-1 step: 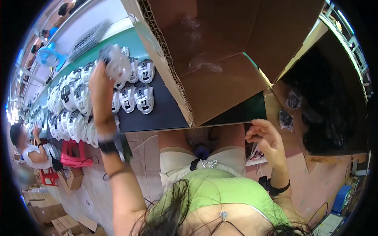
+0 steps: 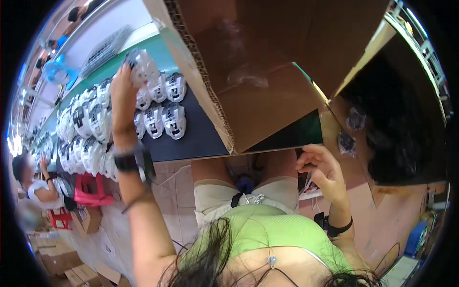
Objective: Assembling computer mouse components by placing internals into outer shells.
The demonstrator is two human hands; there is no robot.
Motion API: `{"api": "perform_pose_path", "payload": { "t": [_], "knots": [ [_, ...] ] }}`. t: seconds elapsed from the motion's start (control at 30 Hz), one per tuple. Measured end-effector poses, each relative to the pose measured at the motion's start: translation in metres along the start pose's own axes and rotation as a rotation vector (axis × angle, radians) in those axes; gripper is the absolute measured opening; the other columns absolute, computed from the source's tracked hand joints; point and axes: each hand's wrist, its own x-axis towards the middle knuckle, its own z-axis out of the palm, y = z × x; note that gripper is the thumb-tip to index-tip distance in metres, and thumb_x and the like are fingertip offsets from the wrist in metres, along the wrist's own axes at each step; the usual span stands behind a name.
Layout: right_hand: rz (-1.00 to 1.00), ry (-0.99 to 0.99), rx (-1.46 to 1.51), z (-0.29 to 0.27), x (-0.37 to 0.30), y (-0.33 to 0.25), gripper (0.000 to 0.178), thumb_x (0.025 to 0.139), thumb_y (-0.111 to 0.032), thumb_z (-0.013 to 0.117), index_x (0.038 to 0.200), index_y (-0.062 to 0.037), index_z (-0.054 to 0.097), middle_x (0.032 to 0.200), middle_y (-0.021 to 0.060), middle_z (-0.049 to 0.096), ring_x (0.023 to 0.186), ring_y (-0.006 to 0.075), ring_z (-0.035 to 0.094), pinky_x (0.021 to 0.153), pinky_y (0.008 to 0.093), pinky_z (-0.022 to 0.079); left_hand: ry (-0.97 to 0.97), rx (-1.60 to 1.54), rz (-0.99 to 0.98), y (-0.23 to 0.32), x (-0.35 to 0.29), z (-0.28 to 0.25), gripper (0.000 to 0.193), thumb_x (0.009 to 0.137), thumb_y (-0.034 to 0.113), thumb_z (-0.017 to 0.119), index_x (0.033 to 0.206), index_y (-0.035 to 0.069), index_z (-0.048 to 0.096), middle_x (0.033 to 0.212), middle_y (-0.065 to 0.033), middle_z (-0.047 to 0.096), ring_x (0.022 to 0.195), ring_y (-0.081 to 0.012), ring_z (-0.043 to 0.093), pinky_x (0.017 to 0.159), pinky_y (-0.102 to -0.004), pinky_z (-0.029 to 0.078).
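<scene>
My left hand point(image 2: 124, 91) reaches out over the bench at the left, its fingers closed on a white plastic shell point(image 2: 143, 69) with a dark part on one side. Below and around it stand rows of similar white shells with black parts point(image 2: 173, 122), some touching each other. My right hand point(image 2: 322, 170) hovers near the front of a large open cardboard box point(image 2: 272, 107). Its fingers are loosely bent and apart, with nothing between them.
Clear plastic wrap point(image 2: 248, 79) lies inside the cardboard box. To the right, a second box point(image 2: 432, 76) holds dark items, with small wrapped pieces point(image 2: 347, 144) beside them. A pink stool point(image 2: 91, 189) and a seated person point(image 2: 40, 184) are at the left.
My left hand has moved slightly away from me with the white plastic shell. My right hand stays nearly still.
</scene>
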Motion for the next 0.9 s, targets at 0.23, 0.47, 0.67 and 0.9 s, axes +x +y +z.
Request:
{"api": "perform_pose_path", "payload": {
  "t": [0.23,0.47,0.67,0.9],
  "knots": [
    [0.038,0.123,-0.059,0.004,-0.022,-0.015,0.050,0.077,-0.023,0.062,0.116,-0.0017,0.042,0.100,0.0092,0.048,0.092,0.0166,0.048,0.083,0.0295,0.041,0.222,-0.315,0.358,0.062,0.045,-0.010,0.029,0.090,0.019,0.039,0.107,-0.003,0.047,0.104,-0.0168,0.052,0.093,-0.0269,0.053,0.081,-0.0372,0.045],
    [0.027,0.413,-0.615,-0.054,-0.053,-0.025,0.042,0.072,-0.018,0.064,0.109,-0.0031,0.050,0.099,0.0083,0.054,0.089,0.0152,0.052,0.077,0.0291,0.045,0.482,-0.503,0.438,0.126,0.032,-0.046,0.028,0.090,0.017,0.039,0.105,-0.005,0.047,0.100,-0.0167,0.052,0.090,-0.0266,0.053,0.080,-0.0379,0.045],
    [0.038,0.965,-1.340,-0.264,0.044,0.043,0.040,0.078,-0.024,0.057,0.109,0.0004,0.052,0.094,0.0165,0.060,0.085,0.0218,0.058,0.074,0.0320,0.045,0.703,-0.634,0.381,0.121,0.029,-0.070,0.027,0.090,0.015,0.039,0.104,-0.006,0.047,0.096,-0.0166,0.053,0.088,-0.0263,0.053,0.079,-0.0385,0.046],
    [0.032,0.816,-0.919,-0.243,0.058,0.000,0.032,0.074,-0.019,0.063,0.100,-0.0017,0.059,0.088,0.0127,0.062,0.080,0.0181,0.059,0.069,0.0279,0.047,0.811,-1.065,0.491,0.097,-0.053,-0.091,0.029,0.089,0.015,0.035,0.103,-0.008,0.047,0.087,-0.0144,0.052,0.079,-0.0242,0.051,0.079,-0.0372,0.046]
  ]
}}
